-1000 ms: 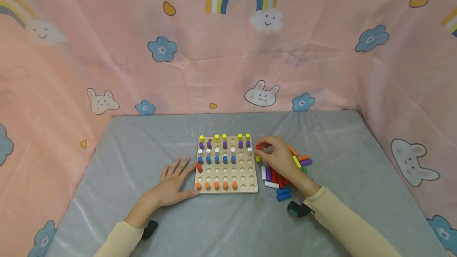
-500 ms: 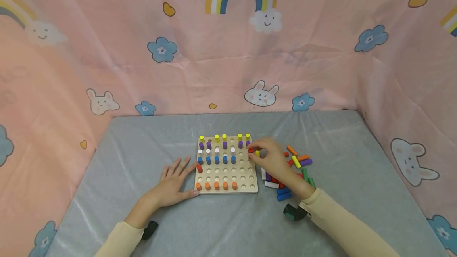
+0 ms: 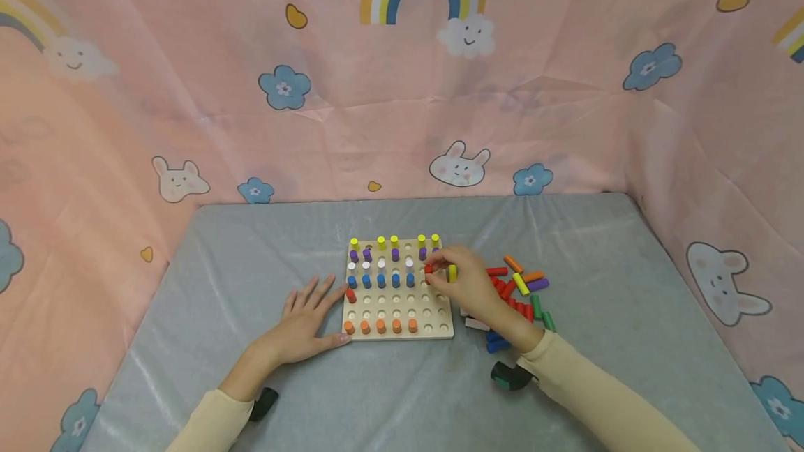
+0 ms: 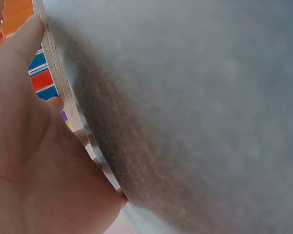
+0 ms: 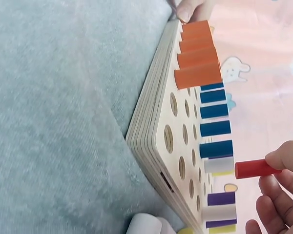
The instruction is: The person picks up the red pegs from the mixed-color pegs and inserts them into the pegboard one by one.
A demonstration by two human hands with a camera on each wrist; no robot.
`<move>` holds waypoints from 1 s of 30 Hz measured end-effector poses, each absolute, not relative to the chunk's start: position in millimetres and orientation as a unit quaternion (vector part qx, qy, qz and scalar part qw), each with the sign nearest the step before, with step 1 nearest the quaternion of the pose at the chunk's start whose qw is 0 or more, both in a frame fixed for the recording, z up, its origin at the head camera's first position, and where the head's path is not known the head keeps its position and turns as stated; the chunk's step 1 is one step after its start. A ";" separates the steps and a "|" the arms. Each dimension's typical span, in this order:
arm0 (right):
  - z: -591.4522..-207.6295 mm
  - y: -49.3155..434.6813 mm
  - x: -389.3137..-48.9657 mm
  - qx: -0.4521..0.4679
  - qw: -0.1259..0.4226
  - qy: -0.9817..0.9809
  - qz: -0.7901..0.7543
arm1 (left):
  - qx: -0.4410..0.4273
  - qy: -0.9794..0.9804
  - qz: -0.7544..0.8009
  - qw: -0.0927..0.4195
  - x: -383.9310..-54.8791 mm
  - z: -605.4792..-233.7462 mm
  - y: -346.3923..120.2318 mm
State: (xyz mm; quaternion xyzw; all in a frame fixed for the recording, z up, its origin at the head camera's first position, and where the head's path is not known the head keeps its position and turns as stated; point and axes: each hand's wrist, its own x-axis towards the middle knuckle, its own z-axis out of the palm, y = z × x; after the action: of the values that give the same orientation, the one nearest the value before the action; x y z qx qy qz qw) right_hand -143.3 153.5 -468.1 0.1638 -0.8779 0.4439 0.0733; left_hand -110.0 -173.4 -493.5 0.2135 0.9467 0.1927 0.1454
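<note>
My right hand (image 3: 467,288) pinches a red peg (image 5: 254,168) between thumb and fingers, over the right part of the wooden peg board (image 3: 402,340). In the right wrist view the peg lies clear of the holes, beyond the blue pegs (image 5: 215,128). My left hand (image 3: 303,326) rests with spread fingers along the board's left edge, thumb at the near corner. Upright in the board are rows of yellow, purple, white and blue pegs, one red peg (image 3: 351,296) at the left, and an orange row (image 3: 380,327) nearest me. Several holes stand bare.
Right of the board lie loose pegs: red (image 3: 497,271), orange (image 3: 513,264), yellow (image 3: 520,284), purple (image 3: 538,285), green (image 3: 536,307), white (image 3: 477,324) and blue (image 3: 498,346). A grey cloth (image 3: 283,236) covers the table, with a pink printed curtain (image 3: 352,138) around it.
My right hand has moved left with the red peg, from beside the board's right edge to over its holes. My left hand has stayed in place.
</note>
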 end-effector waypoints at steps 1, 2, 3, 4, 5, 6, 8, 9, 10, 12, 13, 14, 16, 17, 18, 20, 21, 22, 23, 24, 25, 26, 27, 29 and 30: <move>-467.1 152.4 -142.7 0.165 0.071 -0.878 0.445 | 0.214 0.947 0.193 0.145 -110.1 -493.7 -173.5; -466.1 151.5 -142.1 0.164 0.068 -0.878 0.444 | 0.214 0.947 0.192 0.145 -110.2 -494.0 -173.6; -465.5 150.5 -141.8 0.165 0.067 -0.878 0.443 | 0.215 0.947 0.192 0.145 -110.4 -494.3 -173.7; -465.1 149.6 -141.6 0.165 0.065 -0.879 0.442 | 0.215 0.947 0.191 0.144 -110.4 -494.4 -173.7; -464.8 148.8 -141.4 0.167 0.064 -0.879 0.442 | 0.215 0.947 0.191 0.145 -110.4 -494.5 -173.7; -464.6 147.9 -141.3 0.168 0.064 -0.879 0.442 | 0.215 0.947 0.191 0.144 -110.3 -494.2 -173.6; -464.7 146.2 -141.3 0.172 0.062 -0.877 0.444 | 0.215 0.947 0.190 0.144 -110.1 -493.7 -173.7; -464.9 145.2 -141.3 0.175 0.061 -0.876 0.446 | 0.214 0.947 0.190 0.145 -110.1 -493.7 -173.7; -465.6 144.2 -141.4 0.179 0.063 -0.874 0.447 | 0.214 0.947 0.190 0.145 -110.1 -493.7 -173.9; -466.9 142.2 -141.7 0.187 0.067 -0.872 0.447 | 0.214 0.947 0.190 0.146 -110.3 -494.0 -174.0; -467.5 141.0 -141.7 0.193 0.070 -0.871 0.446 | 0.214 0.947 0.190 0.148 -110.5 -494.4 -174.1; -468.1 139.9 -141.8 0.199 0.074 -0.871 0.444 | 0.214 0.947 0.189 0.147 -110.6 -494.9 -174.0; -468.9 137.5 -142.0 0.209 0.080 -0.870 0.440 | 0.213 0.948 0.187 0.145 -110.8 -495.6 -173.8; -469.0 136.4 -141.9 0.213 0.080 -0.868 0.442 | 0.213 0.948 0.186 0.144 -110.9 -495.8 -173.7; -468.9 135.2 -141.8 0.215 0.080 -0.867 0.441 | 0.212 0.949 0.185 0.144 -110.9 -495.9 -173.5; -469.2 133.4 -141.3 0.216 0.076 -0.867 0.443 | 0.211 0.949 0.185 0.143 -110.9 -495.6 -173.1; -469.3 132.5 -141.0 0.214 0.072 -0.867 0.444 | 0.211 0.949 0.186 0.143 -110.8 -495.3 -173.0; -469.5 131.8 -140.7 0.213 0.069 -0.867 0.444 | 0.211 0.949 0.186 0.145 -110.8 -495.0 -172.8; -469.7 131.1 -140.4 0.210 0.065 -0.869 0.444 | 0.211 0.948 0.188 0.145 -110.7 -494.7 -172.8; -469.7 130.3 -140.1 0.209 0.063 -0.870 0.443 | 0.211 0.948 0.189 0.145 -110.4 -494.2 -172.7; -469.7 129.5 -139.8 0.208 0.061 -0.870 0.442 | 0.212 0.947 0.192 0.144 -110.1 -493.8 -172.6; -469.7 128.7 -139.6 0.208 0.059 -0.871 0.441 | 0.213 0.947 0.193 0.142 -109.8 -493.6 -172.7; -469.5 128.0 -139.4 0.208 0.059 -0.871 0.442 | 0.213 0.947 0.196 0.139 -109.5 -493.7 -172.9; -469.0 126.2 -139.2 0.208 0.058 -0.869 0.446 | 0.216 0.947 0.201 0.130 -108.8 -495.2 -173.3; -468.8 125.4 -139.0 0.208 0.058 -0.868 0.446 | 0.217 0.946 0.203 0.127 -108.6 -495.4 -173.4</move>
State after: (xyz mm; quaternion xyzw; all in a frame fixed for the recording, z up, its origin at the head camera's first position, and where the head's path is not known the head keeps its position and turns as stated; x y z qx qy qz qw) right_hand -139.0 125.4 -468.8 0.2085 -0.8683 0.4464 0.0581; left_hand -108.6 -173.4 -495.4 0.2166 0.9464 0.2029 0.1271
